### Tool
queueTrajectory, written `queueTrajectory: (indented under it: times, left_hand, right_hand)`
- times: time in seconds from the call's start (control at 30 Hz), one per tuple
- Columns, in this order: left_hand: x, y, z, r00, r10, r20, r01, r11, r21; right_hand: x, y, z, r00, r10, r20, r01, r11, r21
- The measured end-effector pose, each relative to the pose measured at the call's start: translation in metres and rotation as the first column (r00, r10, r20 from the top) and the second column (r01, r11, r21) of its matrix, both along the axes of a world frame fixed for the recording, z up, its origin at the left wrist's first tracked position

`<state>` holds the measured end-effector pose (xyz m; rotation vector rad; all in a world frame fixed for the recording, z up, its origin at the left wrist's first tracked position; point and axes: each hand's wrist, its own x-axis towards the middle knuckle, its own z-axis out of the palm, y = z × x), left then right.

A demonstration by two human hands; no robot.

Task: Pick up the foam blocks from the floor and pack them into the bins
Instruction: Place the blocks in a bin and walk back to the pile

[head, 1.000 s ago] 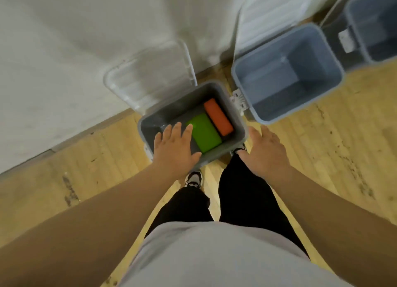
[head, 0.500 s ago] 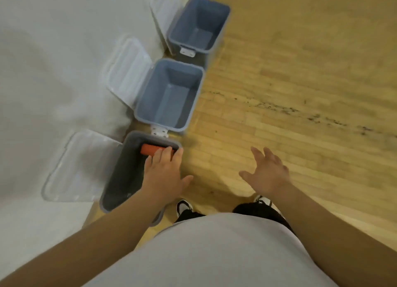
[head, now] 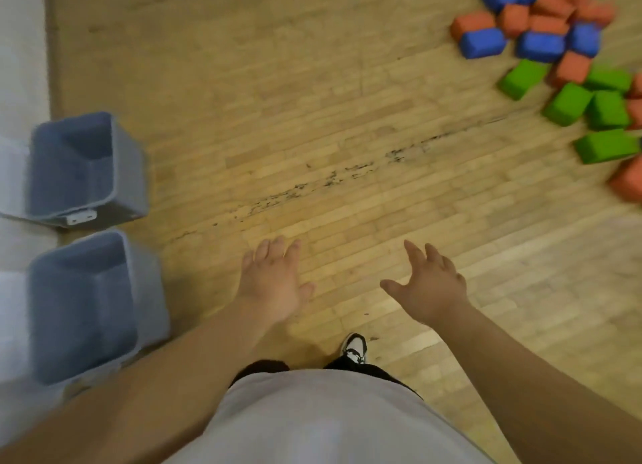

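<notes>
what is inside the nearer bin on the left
Only bare grey walls and bottom show inside the nearer bin, though blurred. The strip of bottom beside the wall nearest the person is hidden by that wall, so a block there cannot be ruled out.

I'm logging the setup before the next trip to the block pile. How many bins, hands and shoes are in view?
Bins: 2 (far bin, near bin)
Hands: 2 (left hand, right hand, both holding nothing)
Shoes: 1 (shoe)
Total: 5
</notes>
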<state>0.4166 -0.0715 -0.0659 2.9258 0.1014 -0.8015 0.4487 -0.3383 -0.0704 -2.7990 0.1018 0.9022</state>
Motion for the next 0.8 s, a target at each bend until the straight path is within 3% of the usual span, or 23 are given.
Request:
queueTrajectory:
  times: [0.23,0.5,0.8]
  left_hand:
    - [0.134,-0.059,0.003,0.985,-0.172,0.032,0.173,0.985,-0.019]
    - [0.323,-0.069,-0.016,0.951,-0.291,0.103,0.297,0.954,-0.047]
    - [0.531,-0.078,0.011,0.912,-0.396,0.110,0.399,0.917,-0.010]
  right_hand:
    - [0.080,-0.061,-0.002,0.976,-0.219,0.011,0.218,0.976,0.010]
    - [0.230,-0.072,-0.012,0.929,-0.368,0.029,0.368,0.930,0.006]
    - [0.391,-0.077,0.008,0.877,-0.476,0.061,0.473,0.879,0.050]
